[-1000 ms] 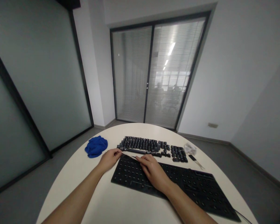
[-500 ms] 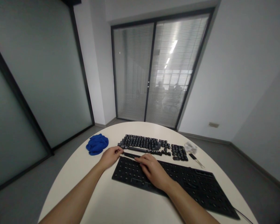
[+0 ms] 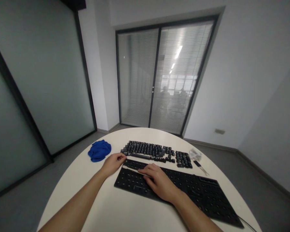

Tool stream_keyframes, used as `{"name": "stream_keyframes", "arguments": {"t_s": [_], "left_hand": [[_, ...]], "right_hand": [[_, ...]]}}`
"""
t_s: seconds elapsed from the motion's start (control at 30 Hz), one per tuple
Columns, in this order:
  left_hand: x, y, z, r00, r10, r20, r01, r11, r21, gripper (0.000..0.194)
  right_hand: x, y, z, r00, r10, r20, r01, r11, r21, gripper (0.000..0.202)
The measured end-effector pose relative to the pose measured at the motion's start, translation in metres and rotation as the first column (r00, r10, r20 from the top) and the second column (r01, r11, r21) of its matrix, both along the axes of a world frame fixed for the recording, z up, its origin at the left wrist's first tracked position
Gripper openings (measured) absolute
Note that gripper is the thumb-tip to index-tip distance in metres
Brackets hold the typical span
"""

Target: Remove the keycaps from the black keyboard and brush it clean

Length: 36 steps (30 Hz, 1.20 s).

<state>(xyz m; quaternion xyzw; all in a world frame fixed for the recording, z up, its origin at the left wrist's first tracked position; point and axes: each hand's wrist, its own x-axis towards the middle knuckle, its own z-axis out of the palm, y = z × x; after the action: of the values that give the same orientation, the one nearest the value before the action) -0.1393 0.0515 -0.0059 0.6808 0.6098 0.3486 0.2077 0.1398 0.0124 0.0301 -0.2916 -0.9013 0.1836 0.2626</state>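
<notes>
A black keyboard (image 3: pixel 188 183) with its keycaps off lies aslant on the table. My right hand (image 3: pixel 159 182) is over its left half, fingers closed on a thin pale stick (image 3: pixel 131 169). The stick lies across the upper rows, with its far end pointing at the keyboard's top left corner; its exact kind is too blurred to tell. Beside that corner, my left hand (image 3: pixel 113 163) has its fingers curled and pressed together, and anything in them is hidden. Just beyond the keyboard, loose black keycaps (image 3: pixel 145 149) are laid out in keyboard order.
A crumpled blue cloth (image 3: pixel 99 150) sits at the left of the round cream table (image 3: pixel 106 206). To the right are a clear crumpled plastic bag (image 3: pixel 195 154) and a small tool with a black handle and wire end (image 3: pixel 200 167). A cable (image 3: pixel 246 223) leaves the keyboard's near right corner.
The pale stick under my right hand now shows as a wider strip across the keyboard's upper rows. Both hands stay in nearly the same places, and the view has shifted slightly.
</notes>
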Motion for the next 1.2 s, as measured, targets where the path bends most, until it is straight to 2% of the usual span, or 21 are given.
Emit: {"name": "stream_keyframes", "arguments": {"t_s": [0.17,0.37,0.43,0.63,0.7,0.83,0.93,1.2], "left_hand": [[0.000,-0.001,0.001,1.000,-0.003,-0.001,0.003,1.000,-0.002,0.036],[0.000,-0.001,0.001,1.000,-0.006,0.001,0.006,1.000,0.004,0.034],[0.000,-0.001,0.001,1.000,-0.005,-0.002,0.005,1.000,0.004,0.034],[0.001,-0.003,0.002,1.000,-0.004,-0.012,0.004,1.000,0.004,0.035],[0.001,-0.003,0.002,1.000,-0.002,-0.014,0.002,1.000,0.007,0.035],[0.001,-0.002,0.001,1.000,-0.004,-0.016,0.004,1.000,0.011,0.034],[0.001,-0.001,0.000,1.000,-0.007,-0.018,0.008,1.000,0.011,0.034],[0.000,-0.001,0.000,1.000,-0.003,-0.022,0.003,1.000,0.012,0.035]], "right_hand": [[0.000,-0.003,0.002,0.999,-0.046,-0.018,0.046,0.999,0.011,0.036],[0.001,-0.007,0.008,0.991,0.126,0.053,-0.127,0.992,0.008,0.037],[0.000,-0.006,0.007,0.995,0.096,0.023,-0.096,0.995,0.015,0.036],[0.000,-0.001,-0.002,0.993,-0.112,-0.035,0.114,0.993,0.036,0.036],[0.001,-0.001,-0.001,0.994,-0.102,-0.045,0.103,0.994,0.030,0.035],[0.002,-0.006,0.004,0.998,0.059,-0.039,-0.058,0.998,0.016,0.036],[0.001,-0.008,0.006,0.992,0.124,-0.020,-0.123,0.992,0.024,0.035],[0.000,-0.002,-0.004,0.999,0.012,-0.052,-0.010,0.999,0.042,0.037]]}}
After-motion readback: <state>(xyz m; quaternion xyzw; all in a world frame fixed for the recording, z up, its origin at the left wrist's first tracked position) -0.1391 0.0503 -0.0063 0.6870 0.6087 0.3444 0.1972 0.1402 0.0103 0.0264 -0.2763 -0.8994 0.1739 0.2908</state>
